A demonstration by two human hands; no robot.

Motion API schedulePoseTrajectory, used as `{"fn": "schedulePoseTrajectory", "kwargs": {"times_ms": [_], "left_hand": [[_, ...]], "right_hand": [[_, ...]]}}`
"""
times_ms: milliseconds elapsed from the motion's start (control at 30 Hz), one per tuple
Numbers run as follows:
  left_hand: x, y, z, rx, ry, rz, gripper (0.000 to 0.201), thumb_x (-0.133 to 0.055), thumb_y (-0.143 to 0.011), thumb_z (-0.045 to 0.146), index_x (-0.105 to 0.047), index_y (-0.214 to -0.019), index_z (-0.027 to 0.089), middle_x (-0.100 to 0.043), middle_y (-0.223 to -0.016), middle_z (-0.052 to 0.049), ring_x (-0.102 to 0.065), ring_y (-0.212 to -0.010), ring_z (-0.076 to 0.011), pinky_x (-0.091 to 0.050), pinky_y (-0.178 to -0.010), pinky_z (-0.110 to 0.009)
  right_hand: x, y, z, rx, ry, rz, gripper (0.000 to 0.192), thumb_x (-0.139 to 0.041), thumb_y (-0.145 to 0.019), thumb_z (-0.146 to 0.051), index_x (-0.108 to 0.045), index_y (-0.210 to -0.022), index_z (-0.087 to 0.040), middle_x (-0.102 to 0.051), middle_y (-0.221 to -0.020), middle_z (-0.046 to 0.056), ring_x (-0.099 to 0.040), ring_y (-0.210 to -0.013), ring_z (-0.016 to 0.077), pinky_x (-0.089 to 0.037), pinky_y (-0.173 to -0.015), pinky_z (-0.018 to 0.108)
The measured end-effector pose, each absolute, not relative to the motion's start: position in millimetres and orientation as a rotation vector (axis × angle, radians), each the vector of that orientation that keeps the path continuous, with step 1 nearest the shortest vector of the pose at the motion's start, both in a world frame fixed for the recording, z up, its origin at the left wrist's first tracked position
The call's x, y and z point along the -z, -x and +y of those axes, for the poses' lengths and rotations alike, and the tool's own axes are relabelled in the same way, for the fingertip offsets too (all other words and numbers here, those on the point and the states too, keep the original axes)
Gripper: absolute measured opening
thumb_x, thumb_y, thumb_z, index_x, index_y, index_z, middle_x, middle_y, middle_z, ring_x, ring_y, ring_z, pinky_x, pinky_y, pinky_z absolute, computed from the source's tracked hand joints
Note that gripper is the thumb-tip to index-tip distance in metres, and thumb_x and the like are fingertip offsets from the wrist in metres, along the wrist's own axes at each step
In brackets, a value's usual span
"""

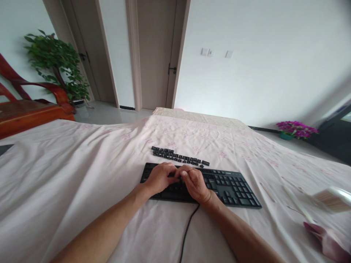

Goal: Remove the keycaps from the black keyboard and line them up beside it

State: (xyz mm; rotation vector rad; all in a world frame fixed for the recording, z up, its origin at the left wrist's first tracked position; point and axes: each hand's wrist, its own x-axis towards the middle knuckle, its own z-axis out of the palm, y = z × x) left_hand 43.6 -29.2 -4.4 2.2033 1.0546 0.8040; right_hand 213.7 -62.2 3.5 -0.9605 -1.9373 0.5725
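Keyboard (230, 186) lies mid-cloth (68, 175), cable (189, 226) trailing off its near edge. L hand (159, 179) & R hand (196, 184) rest curled on its left half, fingertips together, holding nothing I can make out. Loose keycaps (178, 157) sit in rows just beyond its far edge; bare cloth w/ room left of it.

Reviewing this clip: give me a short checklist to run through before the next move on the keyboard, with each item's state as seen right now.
1. Keyboard lies flat on the pink cloth: ok.
2. Left hand and right hand both rest on the keyboard's left-middle section: ok.
3. Loose keycaps lie in rows on the cloth just beyond the keyboard, apart from it: ok.
4. Cable runs toward the person between the forearms, clear of both: ok.
5. Whether the fingers pinch a keycap or tool: cannot tell, the hands hide it.
6. Which key sockets under the hands are bare: cannot tell.
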Motion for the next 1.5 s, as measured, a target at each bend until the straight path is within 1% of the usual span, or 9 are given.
{"fn": "schedulePoseTrajectory", "kwargs": {"times_ms": [133, 233, 333, 533, 667, 933, 1067, 1233, 1500], "left_hand": [[2, -46, -32, -0.827, -2.181, 1.069, 0.001, -0.063, -0.076, 0.022, -0.064, -0.075, 0.022, -0.064, -0.077, 0.001, -0.057, -0.075, -0.0166, -0.041, -0.069, -0.025], [1, -47, -32, -0.898, -2.061, 0.988, 0.011, -0.059, -0.077, 0.015, -0.064, -0.085, 0.021, -0.066, -0.083, 0.001, -0.06, -0.077, -0.0154, -0.044, -0.07, -0.024], [5, -48, -29, -0.958, -1.898, 0.961, 0.026, -0.057, -0.075, 0.01, -0.063, -0.097, 0.021, -0.069, -0.09, -0.001, -0.063, -0.081, -0.0148, -0.048, -0.074, -0.025], [14, -46, -24, -1.064, -1.748, 0.983, 0.036, -0.059, -0.071, 0.007, -0.059, -0.104, 0.021, -0.067, -0.09, -0.002, -0.064, -0.085, -0.0147, -0.051, -0.079, -0.027], [14, -45, -21, -1.105, -1.625, 0.922, 0.048, -0.06, -0.07, 0.005, -0.053, -0.115, 0.019, -0.066, -0.087, -0.002, -0.064, -0.084, -0.0143, -0.051, -0.082, -0.029], [17, -44, -21, -1.152, -1.53, 0.903, 0.059, -0.066, -0.071, 0.013, -0.044, -0.126, 0.023, -0.061, -0.098, -0.003, -0.067, -0.079, -0.0133, -0.053, -0.074, -0.026], [18, -45, -20, -1.13, -1.572, 0.981, 0.055, -0.064, -0.071, 0.009, -0.048, -0.122, 0.022, -0.061, -0.101, -0.004, -0.066, -0.075, -0.0122, -0.053, -0.073, -0.026], [13, -47, -23, -1.038, -1.803, 1.033, 0.028, -0.057, -0.073, 0.007, -0.064, -0.098, 0.018, -0.066, -0.091, -0.003, -0.064, -0.079, -0.0139, -0.052, -0.075, -0.025], [8, -45, -26, -0.999, -1.935, 1.016, 0.023, -0.051, -0.072, 0.005, -0.067, -0.085, 0.017, -0.064, -0.09, -0.002, -0.063, -0.076, -0.0131, -0.05, -0.072, -0.023]], "right_hand": [[-3, -216, -64, -0.565, 0.973, -1.845, 0.04, -0.034, -0.097, -0.039, -0.066, -0.083, -0.021, -0.065, -0.082, 0.005, -0.058, -0.066, 0.0136, -0.049, -0.067, 0.026], [-3, -216, -65, -0.539, 1.026, -1.797, 0.039, -0.034, -0.097, -0.038, -0.067, -0.089, -0.021, -0.066, -0.086, 0.005, -0.056, -0.062, 0.0127, -0.049, -0.065, 0.026], [-6, -216, -66, -0.382, 1.027, -1.85, 0.036, -0.034, -0.097, -0.035, -0.067, -0.096, -0.022, -0.067, -0.091, 0.006, -0.06, -0.074, 0.0162, -0.05, -0.074, 0.03], [-17, -216, -63, 0.035, 1.083, -1.953, 0.027, -0.039, -0.095, -0.024, -0.066, -0.101, -0.023, -0.067, -0.089, 0.007, -0.058, -0.09, 0.0208, -0.044, -0.085, 0.035], [-24, -213, -56, 0.06, 1.246, -2.034, 0.028, -0.037, -0.096, -0.023, -0.063, -0.107, -0.021, -0.064, -0.089, 0.007, -0.058, -0.087, 0.0199, -0.043, -0.078, 0.03], [-22, -205, -56, -0.072, 1.539, -2.137, 0.017, -0.054, -0.09, -0.033, -0.069, -0.092, -0.028, -0.068, -0.089, 0.002, -0.062, -0.084, 0.0162, -0.04, -0.069, 0.023], [-29, -210, -39, -0.138, 1.605, -2.06, 0.015, -0.056, -0.087, -0.032, -0.07, -0.087, -0.027, -0.07, -0.089, 0.001, -0.063, -0.083, 0.0165, -0.039, -0.068, 0.024], [-35, -220, 12, -0.217, 1.847, -1.939, 0.015, -0.06, -0.08, -0.035, -0.072, -0.087, -0.03, -0.072, -0.082, -0.002, -0.064, -0.081, 0.0177, -0.038, -0.064, 0.024], [-21, -217, 60, -0.245, 2.074, -1.954, 0.016, -0.062, -0.075, -0.033, -0.075, -0.085, -0.03, -0.072, -0.085, 0.001, -0.065, -0.085, 0.0189, -0.039, -0.065, 0.024]]}}
